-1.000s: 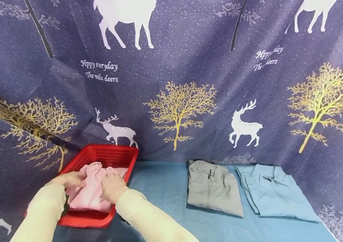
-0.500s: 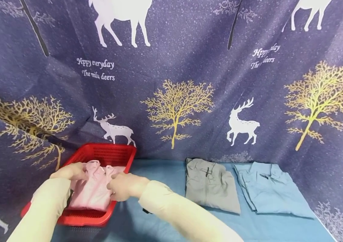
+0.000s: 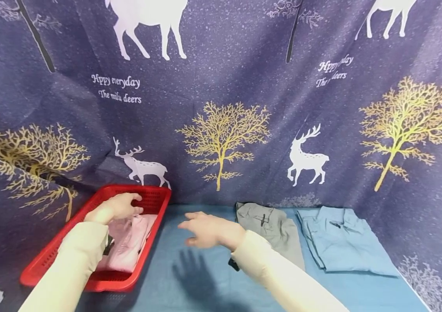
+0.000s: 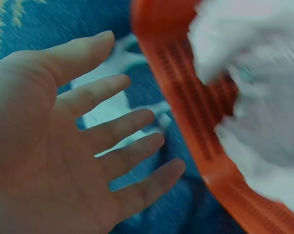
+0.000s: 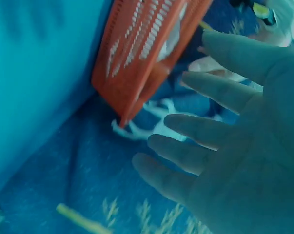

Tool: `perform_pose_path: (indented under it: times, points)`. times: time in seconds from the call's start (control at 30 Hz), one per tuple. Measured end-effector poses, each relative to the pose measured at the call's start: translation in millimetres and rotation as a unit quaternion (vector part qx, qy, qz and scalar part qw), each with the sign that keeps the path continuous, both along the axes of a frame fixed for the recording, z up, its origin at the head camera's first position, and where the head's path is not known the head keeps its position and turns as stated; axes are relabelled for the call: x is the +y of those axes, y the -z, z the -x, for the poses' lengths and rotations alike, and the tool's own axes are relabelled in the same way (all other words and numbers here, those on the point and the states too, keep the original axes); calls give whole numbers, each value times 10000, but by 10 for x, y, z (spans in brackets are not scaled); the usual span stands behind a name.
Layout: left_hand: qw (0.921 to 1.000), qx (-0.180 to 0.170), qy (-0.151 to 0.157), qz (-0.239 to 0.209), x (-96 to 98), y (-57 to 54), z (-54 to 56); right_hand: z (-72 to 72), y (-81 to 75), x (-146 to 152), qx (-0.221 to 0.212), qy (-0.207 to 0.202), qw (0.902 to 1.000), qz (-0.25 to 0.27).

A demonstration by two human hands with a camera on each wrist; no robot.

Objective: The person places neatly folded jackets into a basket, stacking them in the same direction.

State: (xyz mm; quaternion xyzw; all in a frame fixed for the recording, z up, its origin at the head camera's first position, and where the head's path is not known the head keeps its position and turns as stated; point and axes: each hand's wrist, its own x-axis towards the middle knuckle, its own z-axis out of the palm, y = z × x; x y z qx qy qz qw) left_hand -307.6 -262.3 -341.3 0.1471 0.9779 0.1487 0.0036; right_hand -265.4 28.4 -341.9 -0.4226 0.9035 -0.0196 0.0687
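Observation:
A folded pink garment [image 3: 129,242] lies in a red mesh basket [image 3: 51,255] at the left of the blue table. My left hand [image 3: 117,207] hovers over the basket's far end with its fingers relaxed, holding nothing. The left wrist view shows this hand [image 4: 127,141] spread open beside the basket wall [image 4: 195,117] and the pale garment [image 4: 264,97]. My right hand [image 3: 201,229] floats open above the table to the right of the basket, casting a shadow below. In the right wrist view its fingers [image 5: 195,141] are spread, with the basket [image 5: 142,53] beyond them.
A folded grey shirt [image 3: 271,225] and a folded light blue shirt [image 3: 342,240] lie side by side on the blue table [image 3: 190,277], right of my right hand. A dark blue curtain printed with deer and trees [image 3: 225,108] hangs close behind everything.
Both hands have let go of the pink garment. The right hand moved right, out of the basket and over the table; the left hand lifted toward the basket's far end.

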Motion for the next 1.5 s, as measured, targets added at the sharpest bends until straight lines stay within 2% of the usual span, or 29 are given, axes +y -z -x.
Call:
perform_pose_path:
  times: [0.2, 0.33, 0.43, 0.63, 0.83, 1.03, 1.17, 1.33, 1.5]
  points:
    - [9973, 403, 531, -313, 407, 47, 41, 6, 47, 520, -420, 410, 9946, 858]
    - [9965, 331, 584, -491, 694, 99, 7, -8, 100, 837, -457, 637, 9844, 1578]
    - [9954, 306, 649, -636, 877, 176, 11, -22, 158, 1061, -342, 987, 9736, 2030]
    - [9893, 467, 980, -974, 1245, 381, 63, -48, 378, 1512, 137, 1674, 9422, 2900]
    - [9823, 203, 989, -1578, 1615, 682, 118, 7, 690, 1911, 514, 2432, 9034, 3493]
    - [9701, -35, 863, -2268, 1917, 1028, 237, 139, 1013, 2223, 880, 3197, 8622, 3830]
    - [9619, -254, 759, -2614, 2081, 1224, 320, 193, 1197, 2373, 807, 3705, 8364, 3957]
    - [9487, -434, 675, -3060, 2250, 1401, 355, 231, 1365, 2472, 559, 4030, 8226, 3973]
    - [9270, -673, 494, -3656, 2451, 1539, 332, 220, 1498, 2511, 441, 4234, 8142, 3949]
